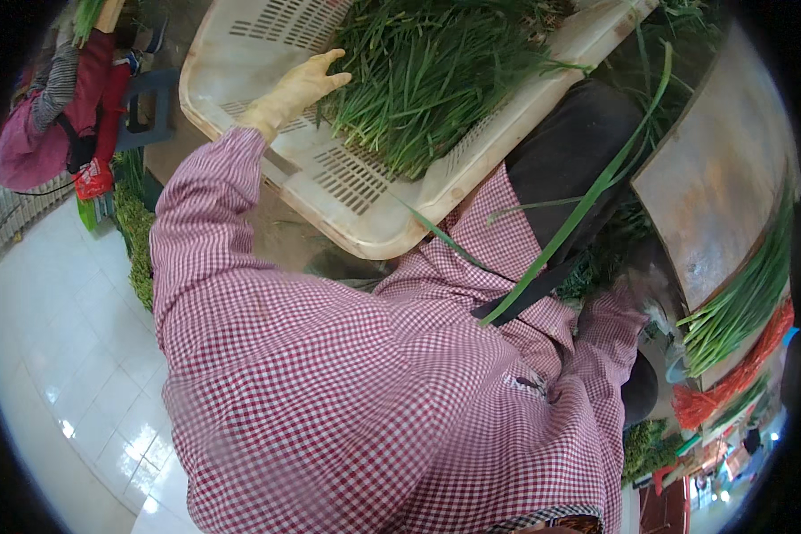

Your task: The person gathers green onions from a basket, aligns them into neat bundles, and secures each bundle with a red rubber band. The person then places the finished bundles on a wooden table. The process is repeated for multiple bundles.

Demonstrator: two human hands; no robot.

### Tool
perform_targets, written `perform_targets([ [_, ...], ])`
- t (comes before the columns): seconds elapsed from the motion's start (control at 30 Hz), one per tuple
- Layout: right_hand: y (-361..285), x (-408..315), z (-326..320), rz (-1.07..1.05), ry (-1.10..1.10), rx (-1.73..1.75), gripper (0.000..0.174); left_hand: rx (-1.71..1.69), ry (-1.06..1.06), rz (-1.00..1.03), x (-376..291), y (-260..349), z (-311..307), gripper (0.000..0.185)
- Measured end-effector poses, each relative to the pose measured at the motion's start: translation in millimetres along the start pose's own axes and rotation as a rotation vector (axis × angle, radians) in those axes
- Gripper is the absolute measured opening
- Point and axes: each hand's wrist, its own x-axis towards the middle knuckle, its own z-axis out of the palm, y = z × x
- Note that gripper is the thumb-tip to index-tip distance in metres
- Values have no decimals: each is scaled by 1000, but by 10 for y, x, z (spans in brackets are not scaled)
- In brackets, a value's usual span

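Observation:
My left hand [300, 90], in a pale yellow glove, is over the left side of a white plastic basket [367, 243]. Its thumb and forefinger are apart at the edge of a heap of long green leaves, likely garlic chives [427, 87], and no leaf shows in its grasp. The heap lies in the slotted basket with its pale stem ends towards me. Low at my right side, my right hand [649, 294] is a blur beyond the checked sleeve; its fingers and anything in them cannot be made out. One long leaf [574, 213] crosses above my lap.
To the right a worn board [707, 160] stands beside a bunch of green leaves [741, 300] and red plastic strands [734, 374]. At upper left, another person [60, 113] is near a blue plastic stool [150, 110]. Cut greens [137, 240] edge the white tiled floor [87, 347].

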Motion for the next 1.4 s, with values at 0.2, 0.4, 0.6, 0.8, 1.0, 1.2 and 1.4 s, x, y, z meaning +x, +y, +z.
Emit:
perform_targets([
  [0.2, 344, -246, -735, 64, 162, -244, 52, 205, -312, -161, 22, 53, 438, 98],
  [0.4, 437, -449, -1316, 98, 256, -453, 50, 233, -419, -320, 4, 153, 666, 110],
  [0.6, 666, -464, -1268, 157, 268, -396, 47, 32, -487, -457, 22, 299, 955, 119],
  [0.8, 841, -489, -1170, 189, 242, -418, 44, -236, -383, -483, -61, 377, 1423, 130],
  [1.0, 925, -494, -1216, 208, 231, -434, 42, -293, -315, -559, -42, 335, 1632, 135],
  [1.2, 956, -488, -1217, 223, 221, -451, 39, -183, -206, -526, -42, 448, 1933, 143],
  [1.4, 970, -507, -1236, 230, 211, -472, 37, -271, -161, -553, -14, 448, 1969, 145],
])
